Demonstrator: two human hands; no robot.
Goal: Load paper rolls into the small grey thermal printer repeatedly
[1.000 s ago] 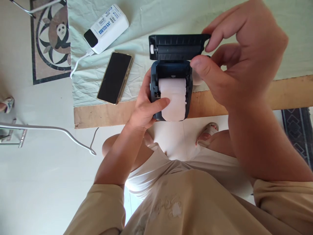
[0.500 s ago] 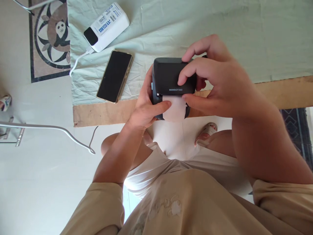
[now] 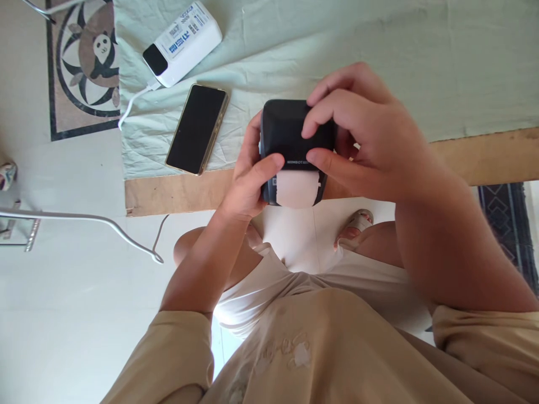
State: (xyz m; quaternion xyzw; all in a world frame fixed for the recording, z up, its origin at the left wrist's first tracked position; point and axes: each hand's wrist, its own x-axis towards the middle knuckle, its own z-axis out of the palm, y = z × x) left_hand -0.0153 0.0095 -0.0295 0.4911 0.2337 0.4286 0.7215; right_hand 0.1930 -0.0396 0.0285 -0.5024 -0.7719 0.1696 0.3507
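A black label printer [image 3: 283,132] with small NIIMBOT lettering is held between both hands just over the table's front edge. White label paper [image 3: 297,188] sticks out of its near side. My left hand [image 3: 252,174] is closed round the printer's left side, its thumb resting on the lid's near left corner. My right hand [image 3: 357,132] grips the right side, fingertips on the top of the lid and thumb at its near edge. The printer's underside and the fingers below it are hidden.
A smartphone [image 3: 197,129] lies on the green cloth [image 3: 269,56], left of the printer. Beyond it is a white power bank [image 3: 185,42] with a plugged-in white cable [image 3: 133,104]. The table's wooden edge [image 3: 181,193] runs across in front of me.
The printer's lid has come down onto the body, narrowing the gap above the paper. My left thumb has moved from beside the paper up onto the lid.
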